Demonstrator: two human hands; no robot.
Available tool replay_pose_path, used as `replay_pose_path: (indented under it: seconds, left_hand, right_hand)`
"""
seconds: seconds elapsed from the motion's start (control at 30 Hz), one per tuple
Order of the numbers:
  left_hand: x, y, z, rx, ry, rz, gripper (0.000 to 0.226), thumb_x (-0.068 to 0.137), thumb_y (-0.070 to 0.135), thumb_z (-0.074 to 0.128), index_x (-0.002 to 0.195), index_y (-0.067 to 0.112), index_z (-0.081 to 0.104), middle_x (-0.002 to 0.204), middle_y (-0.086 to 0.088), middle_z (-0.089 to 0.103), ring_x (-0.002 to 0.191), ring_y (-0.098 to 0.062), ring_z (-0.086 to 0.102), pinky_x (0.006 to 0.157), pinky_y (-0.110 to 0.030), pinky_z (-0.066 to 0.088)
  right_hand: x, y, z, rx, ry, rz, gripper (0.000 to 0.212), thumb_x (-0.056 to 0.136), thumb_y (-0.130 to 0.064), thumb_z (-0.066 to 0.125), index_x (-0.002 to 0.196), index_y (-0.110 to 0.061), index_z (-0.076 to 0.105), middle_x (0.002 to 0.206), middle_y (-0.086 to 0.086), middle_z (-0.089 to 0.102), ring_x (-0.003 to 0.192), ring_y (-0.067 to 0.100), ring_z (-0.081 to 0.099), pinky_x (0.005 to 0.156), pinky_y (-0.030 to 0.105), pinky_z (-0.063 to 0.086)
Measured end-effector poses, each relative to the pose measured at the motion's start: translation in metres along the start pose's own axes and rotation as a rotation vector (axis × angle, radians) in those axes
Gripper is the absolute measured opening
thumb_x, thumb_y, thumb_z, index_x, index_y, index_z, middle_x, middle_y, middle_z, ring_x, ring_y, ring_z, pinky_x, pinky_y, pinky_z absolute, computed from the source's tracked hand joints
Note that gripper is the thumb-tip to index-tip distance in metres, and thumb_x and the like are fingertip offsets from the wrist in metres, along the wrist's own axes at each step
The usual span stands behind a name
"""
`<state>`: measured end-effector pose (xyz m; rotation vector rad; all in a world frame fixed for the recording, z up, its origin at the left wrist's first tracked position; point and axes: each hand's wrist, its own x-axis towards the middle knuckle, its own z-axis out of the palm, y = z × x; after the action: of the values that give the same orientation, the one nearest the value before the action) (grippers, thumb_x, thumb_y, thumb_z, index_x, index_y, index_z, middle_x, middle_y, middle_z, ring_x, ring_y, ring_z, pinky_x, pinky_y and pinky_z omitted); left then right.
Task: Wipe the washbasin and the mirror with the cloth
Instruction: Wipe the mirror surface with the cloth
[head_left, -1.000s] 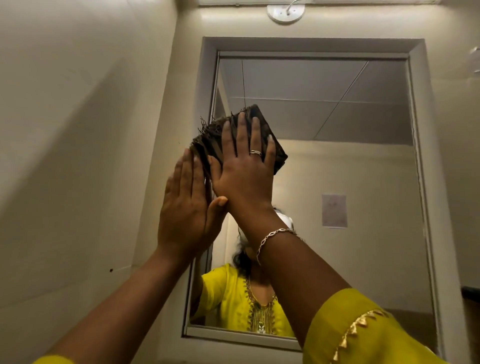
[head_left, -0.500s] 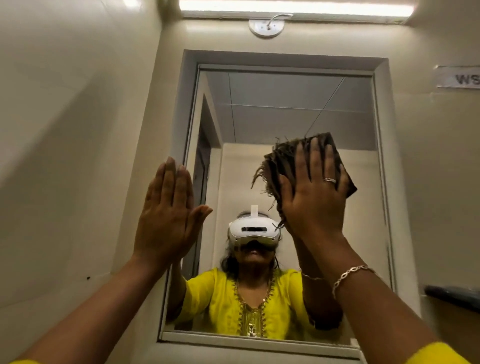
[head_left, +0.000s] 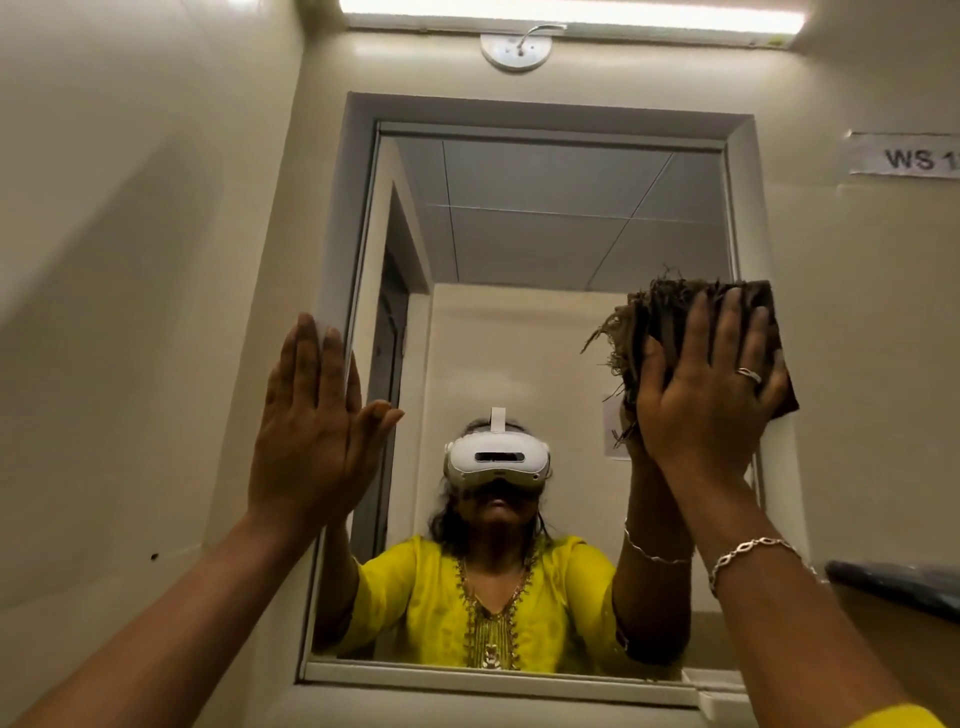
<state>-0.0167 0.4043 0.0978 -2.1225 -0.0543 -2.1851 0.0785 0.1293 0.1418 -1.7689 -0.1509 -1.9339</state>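
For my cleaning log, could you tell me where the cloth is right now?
In the head view, the cloth is on the right side, pressed flat by the right hand against the right edge of the mirror, about mid-height.

We log: mirror glass (head_left: 545, 312) bare between our hands, centre and top. left hand (head_left: 317, 421) flat on left side of frame (head_left: 337, 234); side wall (head_left: 130, 312) just beside. right hand (head_left: 711, 384) presses cloth (head_left: 665, 312) at right frame edge. Dark ledge (head_left: 893, 582) juts lower right.

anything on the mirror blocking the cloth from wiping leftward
Nothing visible. The right hand presses the cloth flat at the right edge of the mirror; leftward it is bare. Only the thumb of the left hand, by the frame, overlaps the far edge.
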Motion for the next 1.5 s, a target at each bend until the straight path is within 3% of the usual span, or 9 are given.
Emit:
replay_pose_path:
  seconds: [0.2, 0.43, 0.57, 0.63, 0.73, 0.9, 1.13, 1.37, 1.5]
  left_hand:
    - [-0.001, -0.001, 0.004, -0.053, 0.008, 0.016, 0.08, 0.092, 0.058, 0.019, 0.143, -0.004, 0.015, 0.152, -0.024, 0.009, 0.142, -0.028, 0.005, 0.116, -0.026, -0.001]
    - [-0.005, -0.008, 0.007, -0.137, 0.055, 0.053, 0.097, 0.078, 0.037, 0.066, 0.145, 0.005, 0.004, 0.153, -0.016, 0.007, 0.144, -0.018, -0.001, 0.114, -0.033, 0.015]
    - [-0.007, -0.004, 0.002, -0.287, 0.062, 0.04, 0.072, 0.093, 0.047, 0.032, 0.145, 0.005, 0.005, 0.154, -0.011, 0.005, 0.143, -0.017, 0.002, 0.113, -0.035, 0.017]
    - [-0.008, -0.003, -0.001, -0.382, 0.053, 0.022, 0.074, 0.092, 0.059, 0.01, 0.144, 0.007, 0.006, 0.153, -0.008, 0.004, 0.143, -0.016, 0.003, 0.114, -0.037, 0.018]
    - [-0.009, -0.004, -0.001, -0.466, 0.054, -0.019, 0.077, 0.089, 0.064, 0.004, 0.143, 0.009, 0.005, 0.154, -0.006, 0.006, 0.143, -0.014, 0.005, 0.114, -0.036, 0.019]
    - [-0.008, -0.005, -0.002, -0.446, 0.045, -0.024, 0.084, 0.089, 0.065, 0.005, 0.144, 0.001, 0.012, 0.153, -0.015, 0.012, 0.142, -0.02, 0.01, 0.113, -0.021, 0.013]
    - [-0.008, 0.003, -0.01, -0.304, 0.026, -0.008, 0.089, 0.089, 0.065, 0.005, 0.14, -0.005, 0.02, 0.15, -0.023, 0.017, 0.139, -0.031, 0.015, 0.109, -0.042, 0.025]
    - [-0.009, -0.008, 0.001, -0.073, 0.045, 0.024, 0.091, 0.078, 0.045, 0.058, 0.142, -0.003, 0.016, 0.15, -0.025, 0.017, 0.14, -0.028, 0.014, 0.11, -0.032, 0.021]
    - [-0.009, -0.001, -0.002, -0.106, 0.044, -0.001, 0.089, 0.084, 0.058, 0.04, 0.143, -0.003, 0.015, 0.151, -0.024, 0.016, 0.14, -0.031, 0.013, 0.112, -0.031, 0.017]
  right_hand:
    - [-0.023, -0.05, 0.001, 0.024, -0.032, 0.137, 0.061, 0.094, -0.04, 0.027, 0.144, -0.006, 0.024, 0.151, 0.022, 0.022, 0.138, 0.043, 0.019, 0.107, 0.059, 0.018]
    - [-0.055, -0.135, 0.013, 0.008, -0.083, 0.002, 0.062, 0.092, -0.043, 0.023, 0.143, -0.007, 0.029, 0.149, 0.021, 0.028, 0.137, 0.042, 0.025, 0.105, 0.054, 0.014]
    - [-0.065, -0.182, 0.018, 0.065, -0.095, -0.064, 0.062, 0.09, -0.042, 0.024, 0.142, -0.009, 0.029, 0.149, 0.02, 0.028, 0.137, 0.04, 0.025, 0.105, 0.056, 0.018]
    - [-0.069, -0.2, 0.02, 0.073, -0.107, -0.089, 0.062, 0.09, -0.043, 0.021, 0.142, -0.01, 0.03, 0.149, 0.019, 0.03, 0.137, 0.039, 0.027, 0.105, 0.054, 0.019]
    - [-0.071, -0.213, 0.024, 0.048, -0.116, -0.125, 0.062, 0.091, -0.044, 0.016, 0.142, -0.011, 0.027, 0.149, 0.018, 0.031, 0.137, 0.037, 0.028, 0.106, 0.053, 0.018]
    - [-0.069, -0.211, 0.025, 0.039, -0.112, -0.174, 0.063, 0.09, -0.046, 0.012, 0.141, -0.014, 0.03, 0.149, 0.015, 0.033, 0.137, 0.035, 0.029, 0.106, 0.051, 0.018]
    - [-0.064, -0.173, 0.018, 0.078, -0.082, -0.27, 0.06, 0.09, -0.045, 0.023, 0.141, -0.016, 0.035, 0.149, 0.013, 0.032, 0.139, 0.032, 0.027, 0.107, 0.05, 0.014]
    - [-0.052, -0.091, 0.006, 0.069, -0.053, -0.266, 0.056, 0.093, -0.039, 0.028, 0.142, -0.014, 0.033, 0.15, 0.014, 0.03, 0.139, 0.034, 0.025, 0.108, 0.049, 0.014]
    - [-0.041, -0.046, -0.003, 0.037, -0.066, -0.251, 0.056, 0.094, -0.039, 0.024, 0.144, -0.014, 0.029, 0.151, 0.014, 0.027, 0.14, 0.033, 0.022, 0.109, 0.05, 0.019]
